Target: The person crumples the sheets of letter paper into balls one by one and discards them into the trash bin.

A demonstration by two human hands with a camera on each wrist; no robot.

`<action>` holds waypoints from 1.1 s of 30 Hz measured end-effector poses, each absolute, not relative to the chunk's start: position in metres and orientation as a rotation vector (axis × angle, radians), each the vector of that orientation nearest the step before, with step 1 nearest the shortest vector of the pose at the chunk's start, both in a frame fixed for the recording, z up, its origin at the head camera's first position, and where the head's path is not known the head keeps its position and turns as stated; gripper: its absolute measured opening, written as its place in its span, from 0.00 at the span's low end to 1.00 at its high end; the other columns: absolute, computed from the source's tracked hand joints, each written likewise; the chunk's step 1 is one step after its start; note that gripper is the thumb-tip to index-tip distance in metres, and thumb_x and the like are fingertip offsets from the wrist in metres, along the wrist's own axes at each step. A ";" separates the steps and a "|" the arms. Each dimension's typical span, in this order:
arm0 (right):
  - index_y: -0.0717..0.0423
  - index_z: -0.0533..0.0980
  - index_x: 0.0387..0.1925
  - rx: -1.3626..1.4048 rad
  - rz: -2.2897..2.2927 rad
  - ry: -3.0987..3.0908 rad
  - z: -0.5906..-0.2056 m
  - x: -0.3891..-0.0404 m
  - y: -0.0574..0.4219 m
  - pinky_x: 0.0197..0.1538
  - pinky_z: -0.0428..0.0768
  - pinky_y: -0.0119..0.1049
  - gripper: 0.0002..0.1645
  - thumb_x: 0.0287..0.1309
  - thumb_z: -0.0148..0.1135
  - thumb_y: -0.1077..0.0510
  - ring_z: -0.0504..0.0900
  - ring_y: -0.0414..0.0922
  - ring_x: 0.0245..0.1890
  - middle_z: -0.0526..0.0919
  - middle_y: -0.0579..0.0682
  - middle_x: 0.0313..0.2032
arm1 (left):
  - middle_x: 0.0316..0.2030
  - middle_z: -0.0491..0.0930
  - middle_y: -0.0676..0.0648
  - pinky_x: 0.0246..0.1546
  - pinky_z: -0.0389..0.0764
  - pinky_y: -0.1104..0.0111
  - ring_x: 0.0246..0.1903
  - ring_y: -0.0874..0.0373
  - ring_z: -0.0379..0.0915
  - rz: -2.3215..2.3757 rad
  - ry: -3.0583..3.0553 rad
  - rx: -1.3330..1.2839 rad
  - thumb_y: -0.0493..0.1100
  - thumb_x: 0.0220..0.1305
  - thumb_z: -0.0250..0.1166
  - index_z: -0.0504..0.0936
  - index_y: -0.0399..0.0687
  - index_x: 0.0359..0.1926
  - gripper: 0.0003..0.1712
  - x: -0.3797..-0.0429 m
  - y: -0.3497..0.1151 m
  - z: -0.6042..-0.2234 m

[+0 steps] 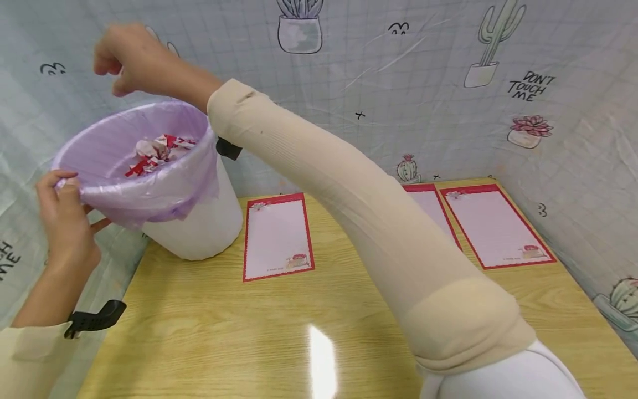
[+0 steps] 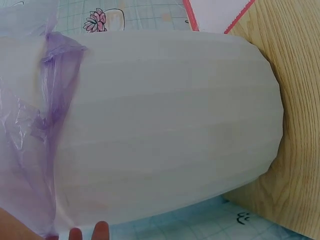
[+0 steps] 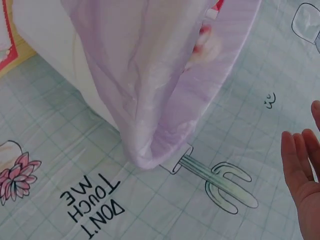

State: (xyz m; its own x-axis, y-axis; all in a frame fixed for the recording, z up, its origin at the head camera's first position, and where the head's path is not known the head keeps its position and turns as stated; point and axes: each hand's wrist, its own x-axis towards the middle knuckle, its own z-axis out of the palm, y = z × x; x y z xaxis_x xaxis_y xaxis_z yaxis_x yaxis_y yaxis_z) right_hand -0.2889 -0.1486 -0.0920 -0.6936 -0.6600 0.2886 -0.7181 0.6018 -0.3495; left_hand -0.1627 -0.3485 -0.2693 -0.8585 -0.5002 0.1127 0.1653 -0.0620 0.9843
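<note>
A white trash bin point(image 1: 199, 238) stands at the left of the table, with a pale purple bag point(image 1: 164, 205) folded over its rim. Inside lie crumpled red and white scraps point(image 1: 154, 155). My left hand point(image 1: 70, 227) grips the near left rim through the bag; in the left wrist view its fingertips point(image 2: 101, 231) show by the bin's side. Above the far rim, my right hand point(image 1: 137, 61) hangs with loosely bent fingers and nothing in it. The right wrist view shows those fingers point(image 3: 301, 155) apart from the bag.
A red-bordered sheet of paper point(image 1: 279, 238) lies right of the bin. Another sheet point(image 1: 498, 227) is at the far right, and a third point(image 1: 431, 202) is partly hidden behind my right sleeve point(image 1: 349, 194). A cactus-print cloth point(image 1: 379, 66) hangs behind the wooden table point(image 1: 239, 327).
</note>
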 end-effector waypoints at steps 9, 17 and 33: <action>0.53 0.83 0.52 1.268 0.727 -2.655 -0.097 -0.302 -0.123 0.53 0.71 0.21 0.12 0.69 0.63 0.58 0.70 0.32 0.43 0.77 0.40 0.44 | 0.54 0.66 0.56 0.19 0.79 0.71 0.39 0.57 0.72 -1.908 -1.804 0.354 0.48 0.73 0.55 0.69 0.64 0.61 0.17 -0.168 -0.351 -0.273; 0.55 0.85 0.50 1.288 0.701 -2.690 -0.107 -0.312 -0.092 0.54 0.75 0.22 0.13 0.67 0.64 0.61 0.77 0.34 0.44 0.86 0.46 0.48 | 0.53 0.67 0.56 0.18 0.80 0.70 0.39 0.57 0.73 -1.937 -1.779 0.344 0.47 0.73 0.55 0.69 0.64 0.60 0.17 -0.166 -0.356 -0.269; 0.58 0.86 0.49 1.335 0.643 -2.737 -0.153 -0.300 -0.003 0.53 0.79 0.27 0.12 0.67 0.66 0.59 0.83 0.40 0.45 0.88 0.50 0.48 | 0.54 0.68 0.55 0.18 0.79 0.69 0.39 0.56 0.73 -1.930 -1.760 0.375 0.47 0.73 0.55 0.70 0.64 0.59 0.16 -0.160 -0.359 -0.271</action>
